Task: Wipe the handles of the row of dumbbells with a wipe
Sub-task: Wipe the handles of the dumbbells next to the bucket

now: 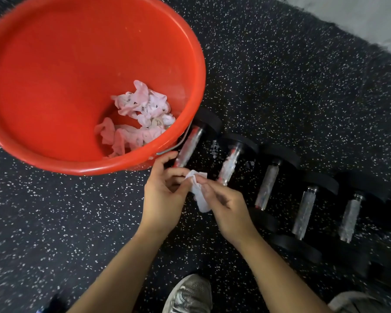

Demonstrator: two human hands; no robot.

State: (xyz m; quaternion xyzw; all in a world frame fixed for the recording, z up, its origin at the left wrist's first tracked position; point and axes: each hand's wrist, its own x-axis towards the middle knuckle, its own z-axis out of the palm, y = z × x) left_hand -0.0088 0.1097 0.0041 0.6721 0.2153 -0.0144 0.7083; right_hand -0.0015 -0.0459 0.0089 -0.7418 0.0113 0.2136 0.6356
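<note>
A small crumpled white wipe (198,190) hangs between my two hands, low in the middle of the view. My left hand (165,193) pinches its upper left part, my right hand (226,206) pinches its right side. Just beyond the hands lies a row of black dumbbells with shiny metal handles, running from the leftmost handle (189,148) by the bucket down to the right past the middle handle (268,185) to a farther handle (350,219). My hands hover just in front of the second handle (229,164), not touching it.
A big red bucket (54,64) with several crumpled used wipes (140,114) in it stands at the upper left, its rim next to my left hand. Black speckled rubber floor (291,75) lies all round. My grey shoe (190,294) is at the bottom.
</note>
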